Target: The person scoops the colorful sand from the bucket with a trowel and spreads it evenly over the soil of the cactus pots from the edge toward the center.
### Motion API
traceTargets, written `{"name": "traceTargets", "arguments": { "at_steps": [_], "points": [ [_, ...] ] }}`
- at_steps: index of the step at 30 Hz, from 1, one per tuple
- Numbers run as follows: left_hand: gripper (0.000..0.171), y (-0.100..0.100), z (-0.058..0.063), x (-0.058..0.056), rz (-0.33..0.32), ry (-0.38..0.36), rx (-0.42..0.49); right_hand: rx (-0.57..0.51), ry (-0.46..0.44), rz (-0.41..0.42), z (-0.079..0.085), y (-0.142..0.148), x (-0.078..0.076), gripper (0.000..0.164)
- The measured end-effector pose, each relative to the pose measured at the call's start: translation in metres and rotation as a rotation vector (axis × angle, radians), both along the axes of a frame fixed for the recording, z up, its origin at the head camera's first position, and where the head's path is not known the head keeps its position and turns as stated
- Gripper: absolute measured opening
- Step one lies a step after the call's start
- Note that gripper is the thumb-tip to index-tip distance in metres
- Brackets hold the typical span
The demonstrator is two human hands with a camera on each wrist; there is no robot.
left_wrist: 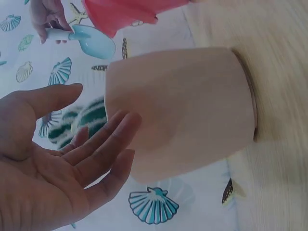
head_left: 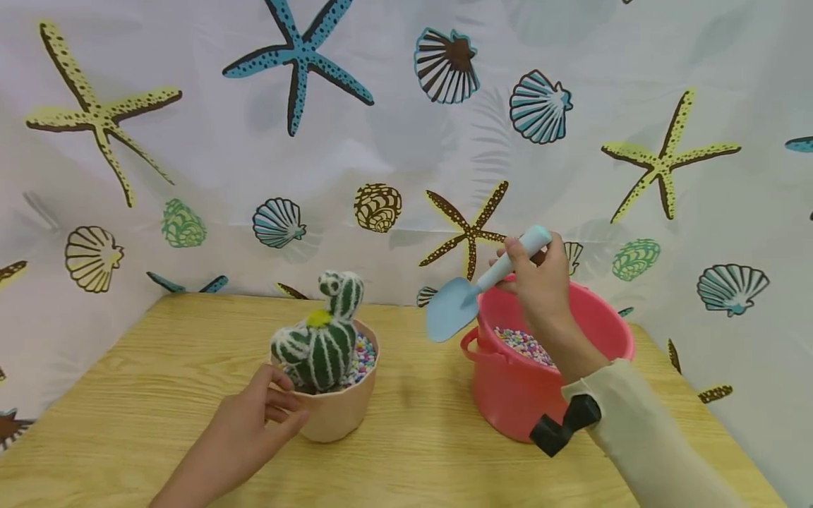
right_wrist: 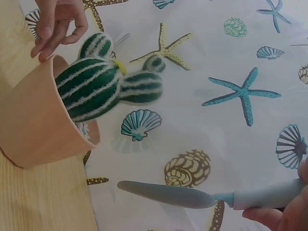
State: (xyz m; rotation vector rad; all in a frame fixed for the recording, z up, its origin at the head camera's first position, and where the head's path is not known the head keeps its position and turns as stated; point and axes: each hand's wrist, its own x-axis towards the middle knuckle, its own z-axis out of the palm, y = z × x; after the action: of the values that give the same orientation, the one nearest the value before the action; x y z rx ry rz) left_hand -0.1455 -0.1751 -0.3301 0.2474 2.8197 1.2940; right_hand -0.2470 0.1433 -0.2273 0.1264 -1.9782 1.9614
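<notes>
My right hand (head_left: 540,279) grips the pale handle of a light blue trowel (head_left: 452,309), raised above the left rim of a red bucket (head_left: 521,395). The trowel's blade (right_wrist: 166,194) points left, and I see nothing lying on it. Colourful small pebbles (head_left: 524,344) lie inside the bucket. To the left stands a peach flowerpot (head_left: 339,416) with a green and white knitted cactus (head_left: 327,353) and more pebbles (head_left: 363,360) around its base. Beside the pot's near left rim is my left hand (head_left: 263,416), its fingers loosely bent; in the left wrist view (left_wrist: 72,154) they hold nothing.
Both containers stand on a light wooden table (head_left: 159,395). Behind and at both sides hangs a white cloth (head_left: 394,141) printed with starfish and shells. A black strap mount (head_left: 565,427) sits on the right sleeve, in front of the bucket.
</notes>
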Motion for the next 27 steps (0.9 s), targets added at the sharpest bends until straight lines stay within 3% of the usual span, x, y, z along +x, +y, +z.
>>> {"name": "traceTargets", "arguments": {
  "at_steps": [11, 17, 27],
  "points": [
    [0.039, 0.039, -0.001, -0.001, -0.061, -0.056, 0.099, -0.012, -0.004, -0.077, 0.005, 0.039, 0.008, 0.025],
    [0.044, 0.063, -0.002, -0.002, -0.054, -0.081, 0.114, -0.095, 0.014, -0.075, 0.010, 0.063, 0.013, 0.020],
    [0.046, 0.085, -0.003, -0.010, -0.094, -0.003, 0.103, -0.120, -0.013, -0.150, 0.010, 0.094, 0.011, 0.018]
  ]
}}
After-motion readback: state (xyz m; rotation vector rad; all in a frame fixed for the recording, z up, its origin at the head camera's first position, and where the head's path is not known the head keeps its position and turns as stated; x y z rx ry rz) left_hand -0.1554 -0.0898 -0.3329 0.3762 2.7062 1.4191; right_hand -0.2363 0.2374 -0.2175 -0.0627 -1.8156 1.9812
